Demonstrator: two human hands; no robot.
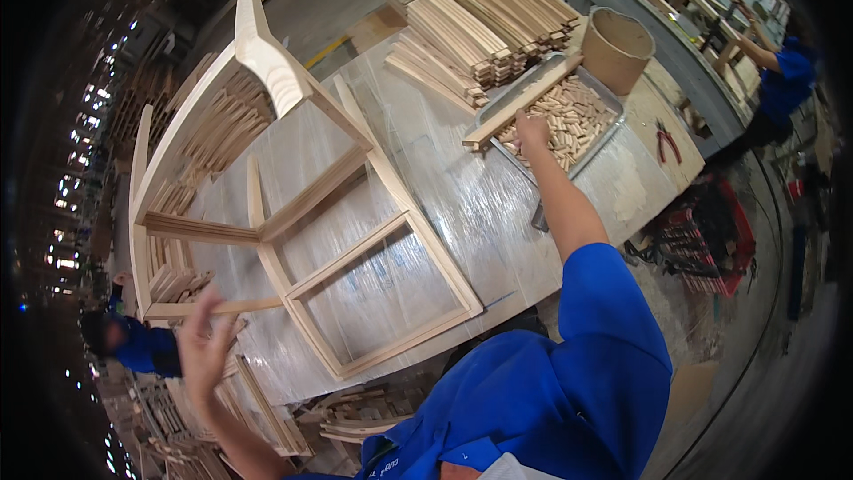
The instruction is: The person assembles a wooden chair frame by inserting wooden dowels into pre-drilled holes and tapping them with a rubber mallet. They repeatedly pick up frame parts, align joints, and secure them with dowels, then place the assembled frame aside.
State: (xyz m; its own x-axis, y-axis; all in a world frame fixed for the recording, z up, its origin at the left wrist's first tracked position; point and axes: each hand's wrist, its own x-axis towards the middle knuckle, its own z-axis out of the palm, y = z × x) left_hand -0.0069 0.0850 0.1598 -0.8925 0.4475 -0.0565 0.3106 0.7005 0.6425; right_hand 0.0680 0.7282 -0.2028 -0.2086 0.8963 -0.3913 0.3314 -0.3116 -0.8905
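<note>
My right hand (pixel 533 135) reaches over the near left part of a metal tray (pixel 613 127) full of short wooden dowels (pixel 573 120). Its fingers are drawn together, and whatever they hold is hidden. Beside those fingers, a wooden bar (pixel 529 98) lies across the tray. My left hand (pixel 204 342) is raised at the left near a wooden chair frame (pixel 413 213), slightly blurred, its fingers apart and nothing in them. The frame rests on the table with its joined rails, and a curved top piece (pixel 271 71) rises at its far end.
Stacked wooden slats (pixel 489 22) lie behind the tray, beside a round brown tub (pixel 619 44). Red-handled pliers (pixel 666 142) lie at the table's right. A red crate (pixel 720 240) stands below that edge. Co-workers in blue are at far right (pixel 786 80) and left (pixel 138 342).
</note>
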